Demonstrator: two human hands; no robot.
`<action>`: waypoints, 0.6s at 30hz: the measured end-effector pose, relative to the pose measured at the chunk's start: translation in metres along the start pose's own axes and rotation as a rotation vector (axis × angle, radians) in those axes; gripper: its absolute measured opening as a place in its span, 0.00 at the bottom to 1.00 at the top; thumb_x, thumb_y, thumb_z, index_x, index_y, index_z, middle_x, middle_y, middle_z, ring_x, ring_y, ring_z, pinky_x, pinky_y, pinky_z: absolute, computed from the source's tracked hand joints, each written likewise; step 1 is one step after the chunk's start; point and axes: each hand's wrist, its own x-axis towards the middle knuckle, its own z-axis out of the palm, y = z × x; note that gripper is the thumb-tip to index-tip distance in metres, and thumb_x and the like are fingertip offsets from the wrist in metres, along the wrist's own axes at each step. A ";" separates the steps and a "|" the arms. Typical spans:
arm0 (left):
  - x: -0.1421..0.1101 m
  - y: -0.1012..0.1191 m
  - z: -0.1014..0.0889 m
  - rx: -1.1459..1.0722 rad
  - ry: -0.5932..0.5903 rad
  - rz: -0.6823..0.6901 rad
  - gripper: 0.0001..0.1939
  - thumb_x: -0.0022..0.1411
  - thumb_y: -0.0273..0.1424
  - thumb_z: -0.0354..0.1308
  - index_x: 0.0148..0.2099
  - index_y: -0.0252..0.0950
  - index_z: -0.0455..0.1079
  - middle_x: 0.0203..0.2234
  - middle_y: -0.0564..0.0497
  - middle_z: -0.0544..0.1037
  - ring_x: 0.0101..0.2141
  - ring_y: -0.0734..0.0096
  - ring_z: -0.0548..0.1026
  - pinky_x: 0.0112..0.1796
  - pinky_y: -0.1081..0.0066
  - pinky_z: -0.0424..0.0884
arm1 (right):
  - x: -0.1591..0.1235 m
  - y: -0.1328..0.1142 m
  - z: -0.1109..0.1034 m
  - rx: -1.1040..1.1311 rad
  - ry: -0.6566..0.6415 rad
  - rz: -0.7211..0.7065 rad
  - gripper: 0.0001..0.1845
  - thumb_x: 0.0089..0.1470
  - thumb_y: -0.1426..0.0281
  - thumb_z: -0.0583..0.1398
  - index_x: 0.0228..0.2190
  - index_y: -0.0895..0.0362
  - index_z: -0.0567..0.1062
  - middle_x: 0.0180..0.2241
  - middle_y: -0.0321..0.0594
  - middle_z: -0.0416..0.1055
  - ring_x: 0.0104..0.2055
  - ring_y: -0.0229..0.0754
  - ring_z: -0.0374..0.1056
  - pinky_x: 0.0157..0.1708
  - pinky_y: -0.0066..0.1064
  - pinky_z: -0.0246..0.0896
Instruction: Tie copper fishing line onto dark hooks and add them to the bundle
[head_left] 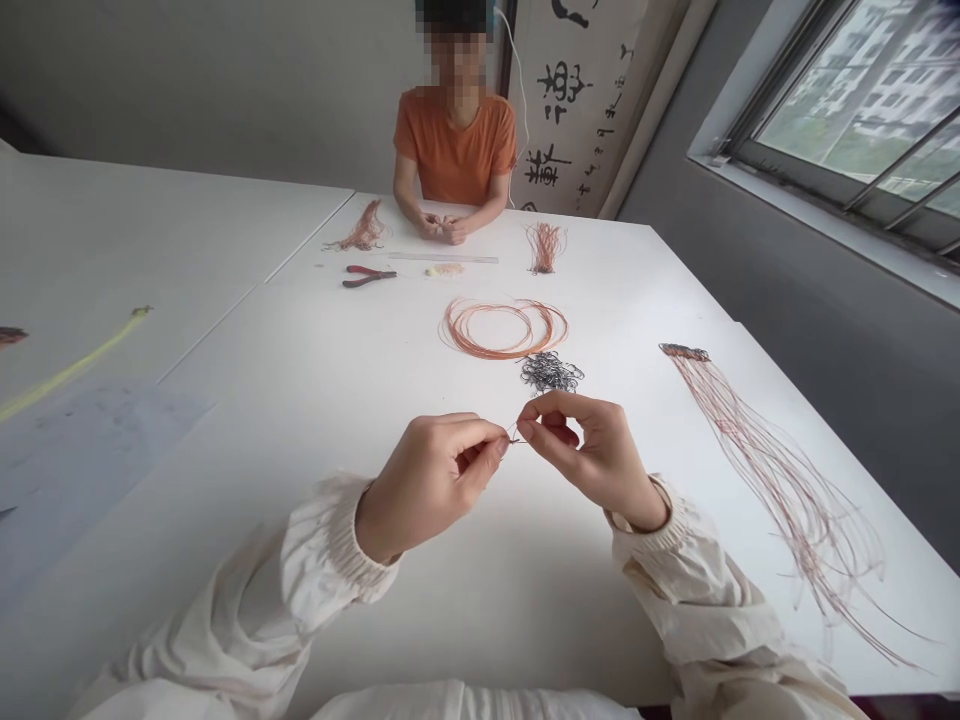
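Note:
Close to each other over the white table, both my hands are closed in a pinch. My left hand (442, 470) grips a tiny dark piece at its fingertips, seemingly a hook, though its shape is mostly hidden. Between thumb and forefinger, my right hand (589, 450) pinches a thin orange line (513, 430) that bends across the small gap to the left fingertips. Just beyond my hands lies a pile of small dark metal hooks (552, 372). A loose coil of orange line (504, 352) rests behind that pile.
To the right lies a long bundle of orange lines (757, 470) with dark hooks at one end. Across the white table (330, 360) sits a person (455, 150), hands together. Red-handled pliers (369, 275), a ruler (442, 258) and two more line bundles lie there. A yellow strand (75, 365) is at left.

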 end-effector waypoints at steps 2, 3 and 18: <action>-0.001 0.001 -0.001 0.005 -0.001 0.008 0.12 0.66 0.26 0.53 0.30 0.34 0.72 0.21 0.55 0.71 0.21 0.78 0.67 0.25 0.75 0.63 | 0.002 0.001 -0.004 0.033 -0.025 0.045 0.04 0.56 0.71 0.61 0.29 0.57 0.75 0.20 0.32 0.62 0.21 0.33 0.53 0.23 0.28 0.53; -0.001 0.001 -0.001 0.009 0.003 0.012 0.12 0.66 0.26 0.53 0.30 0.34 0.72 0.21 0.55 0.71 0.21 0.78 0.66 0.26 0.75 0.63 | 0.003 0.002 -0.006 0.057 -0.044 0.067 0.05 0.56 0.70 0.61 0.29 0.58 0.75 0.21 0.33 0.63 0.22 0.33 0.53 0.23 0.28 0.52; -0.002 0.007 -0.001 0.040 0.009 0.048 0.12 0.66 0.26 0.52 0.29 0.34 0.71 0.19 0.55 0.68 0.20 0.78 0.64 0.25 0.74 0.62 | 0.006 0.001 -0.008 0.097 -0.103 0.120 0.06 0.54 0.68 0.62 0.29 0.58 0.76 0.22 0.34 0.65 0.21 0.32 0.46 0.21 0.28 0.45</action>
